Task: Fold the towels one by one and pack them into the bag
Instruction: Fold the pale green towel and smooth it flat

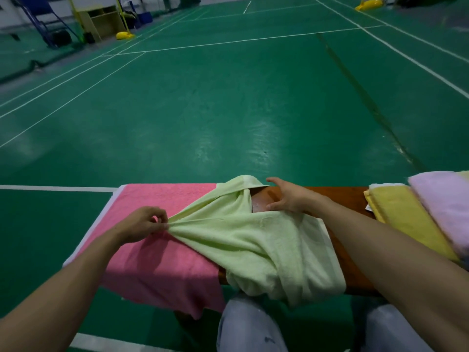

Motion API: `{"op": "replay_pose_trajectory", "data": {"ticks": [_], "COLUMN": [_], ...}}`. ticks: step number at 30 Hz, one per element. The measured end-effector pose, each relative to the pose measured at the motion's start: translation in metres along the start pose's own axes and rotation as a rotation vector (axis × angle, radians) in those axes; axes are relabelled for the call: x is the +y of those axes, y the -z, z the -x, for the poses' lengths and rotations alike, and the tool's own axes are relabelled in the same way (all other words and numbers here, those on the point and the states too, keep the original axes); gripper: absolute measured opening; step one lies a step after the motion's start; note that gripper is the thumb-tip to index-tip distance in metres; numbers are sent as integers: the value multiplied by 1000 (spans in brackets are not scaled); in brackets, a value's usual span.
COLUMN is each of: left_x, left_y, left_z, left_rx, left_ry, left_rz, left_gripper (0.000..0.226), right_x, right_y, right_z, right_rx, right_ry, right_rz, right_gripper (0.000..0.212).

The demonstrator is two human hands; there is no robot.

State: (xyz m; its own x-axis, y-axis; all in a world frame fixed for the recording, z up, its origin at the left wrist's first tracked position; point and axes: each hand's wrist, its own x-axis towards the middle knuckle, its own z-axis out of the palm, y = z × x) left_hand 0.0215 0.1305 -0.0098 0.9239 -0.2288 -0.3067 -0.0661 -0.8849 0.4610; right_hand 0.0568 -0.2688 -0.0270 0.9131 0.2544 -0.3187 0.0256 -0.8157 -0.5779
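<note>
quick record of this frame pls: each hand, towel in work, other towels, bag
left hand: pinches bunched edge of green towel
right hand: fingers spread, over green towel's far part
green towel: crumpled, unfolded, on bench, overlapping pink towel
pink towel: spread flat on bench
at right: yellow towel, lilac towel, folded
bag: not in view

The brown wooden bench point(352, 199) shows only in patches: a pink terry towel point(157, 250) and a crumpled pale green terry towel point(266, 240) cover the rest. The folded lilac towel point(446, 199) and folded yellow towel point(406, 214) run off the right edge.
</note>
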Motion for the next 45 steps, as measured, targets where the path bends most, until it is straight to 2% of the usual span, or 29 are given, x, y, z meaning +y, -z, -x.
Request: {"op": "replay_pose_trajectory", "data": {"ticks": [9,20,24,29,32,35,41,45], "left_x": [-25,-33,-35,-31,-24,-16,1,10], "left_y": [7,5,3,-1,-5,-11,-19,-23], "left_z": [5,9,10,12,14,13,15,13], "left_rx": [52,59,70,107,153,202,264,313], "left_ry": [-8,-51,-44,-33,-33,-26,-37,-44], "left_rz": [-70,-100,-98,-86,-80,-111,-81,-26], "left_gripper": [12,13,12,13,19,26,25,20], "right_x": [-10,-23,-25,-12,0,9,21,30], "right_y": [-8,-2,-3,-2,-3,0,10,14], "right_z": [-30,-44,-42,-32,-17,0,36,55], "right_rx": [-133,-274,-215,-144,-108,-68,-20,-33], "right_ry": [7,11,36,70,58,60,44,24], "right_rz": [191,297,261,177,187,220,326,283], "right_gripper": [104,98,88,45,32,30,31,52]}}
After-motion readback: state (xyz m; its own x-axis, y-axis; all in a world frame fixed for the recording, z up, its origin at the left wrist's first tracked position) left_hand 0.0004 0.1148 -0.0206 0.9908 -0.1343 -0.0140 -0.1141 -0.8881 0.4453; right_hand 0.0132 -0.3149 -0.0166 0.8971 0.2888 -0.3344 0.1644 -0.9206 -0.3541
